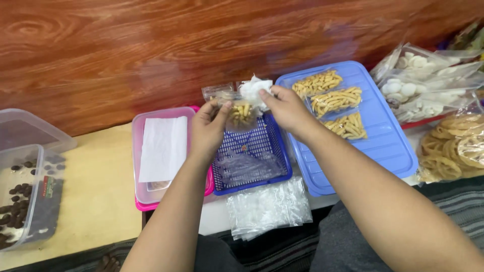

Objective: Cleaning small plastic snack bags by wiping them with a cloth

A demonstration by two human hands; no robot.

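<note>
Two hands meet above the blue mesh basket [250, 161] near the middle of the desk [96, 201] in the head view. The left hand [209, 128] pinches the left side of a small clear bag of yellow snack sticks [241, 115], thumb in front, fingers behind. The right hand [286, 108] closes on the bag's upper right edge, just below a crumpled white wad [252, 89] that touches its fingertips. The bag hangs between both hands, over the basket's far rim. Left of the basket stands a pink-rimmed box [164, 151] with a white sheet on its lid. Right of it lies a blue tray [383, 136] carrying three filled bags of the same sticks [335, 100]. A stack of empty clear bags [269, 206] sits at the desk's near edge.
</note>
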